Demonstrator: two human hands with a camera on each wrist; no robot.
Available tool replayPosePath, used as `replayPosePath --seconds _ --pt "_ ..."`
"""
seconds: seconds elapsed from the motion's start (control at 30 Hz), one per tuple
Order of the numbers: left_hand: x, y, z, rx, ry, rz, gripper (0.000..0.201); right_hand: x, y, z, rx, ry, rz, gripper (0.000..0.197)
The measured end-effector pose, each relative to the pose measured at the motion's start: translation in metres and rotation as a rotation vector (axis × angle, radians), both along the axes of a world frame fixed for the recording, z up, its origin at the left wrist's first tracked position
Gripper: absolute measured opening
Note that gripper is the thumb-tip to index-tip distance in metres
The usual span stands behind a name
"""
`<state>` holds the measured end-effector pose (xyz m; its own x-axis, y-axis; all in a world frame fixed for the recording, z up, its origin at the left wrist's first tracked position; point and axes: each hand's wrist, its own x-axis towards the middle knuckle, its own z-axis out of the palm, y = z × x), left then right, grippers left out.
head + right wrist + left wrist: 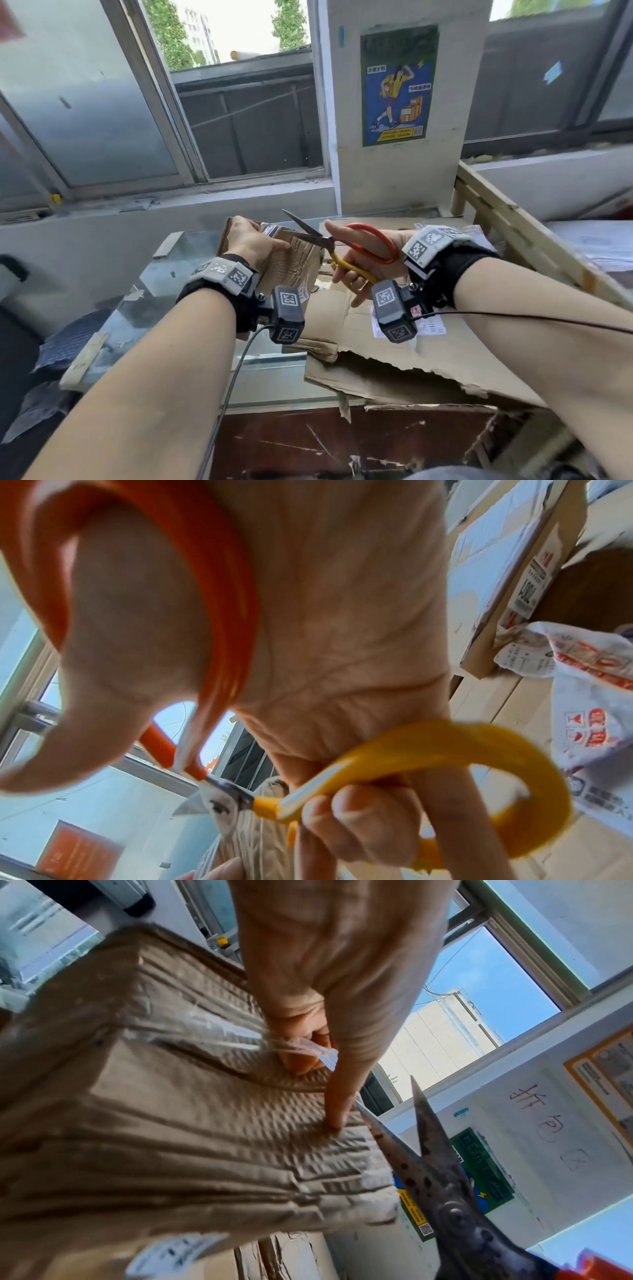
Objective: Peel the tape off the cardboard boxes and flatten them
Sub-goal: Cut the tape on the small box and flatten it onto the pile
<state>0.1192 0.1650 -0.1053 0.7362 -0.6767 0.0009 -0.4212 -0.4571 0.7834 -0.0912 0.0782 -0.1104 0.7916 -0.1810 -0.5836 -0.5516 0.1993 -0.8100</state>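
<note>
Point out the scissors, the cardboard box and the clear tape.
scissors (310, 234): head view, lower blade.
cardboard box (192, 1150): left wrist view, ribbed side.
clear tape (219, 1031): left wrist view, shiny strip.

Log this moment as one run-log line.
left hand: grips cardboard box | right hand: holds scissors, blades open at taped edge | stage: cutting tape

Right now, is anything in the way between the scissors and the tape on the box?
Nothing visible. The open scissors in the right hand already point at the clear tape on the cardboard box. The left hand grips beside it, thumb near the blades.
</note>
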Motion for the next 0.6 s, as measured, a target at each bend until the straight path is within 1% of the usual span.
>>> replayPosePath --seconds 0.13,0.23,0.33,0.5,0.6 --pt "-0.007 -0.005 -0.001 -0.005 0.040 -0.078 0.069 -0.001 0.006 0.009 -0.043 -0.009 0.008 0.086" --pt "-0.011 -0.007 0.000 -0.005 0.065 -0.122 0.070 0.001 0.009 0.010 -0.050 -0.036 -0.017 0.087" --pt "-0.009 -0.006 -0.001 0.002 0.064 -0.146 0.073 0.001 0.009 0.007 -0.016 -0.060 -0.018 0.085" --pt "-0.006 -0.006 -0.001 -0.025 0.038 -0.152 0.071 0.003 0.013 0.008 0.033 -0.128 -0.028 0.072" --pt "-0.006 -0.006 0.000 -0.045 0.023 -0.155 0.071 0.002 0.016 0.011 0.008 -0.141 -0.029 0.075"
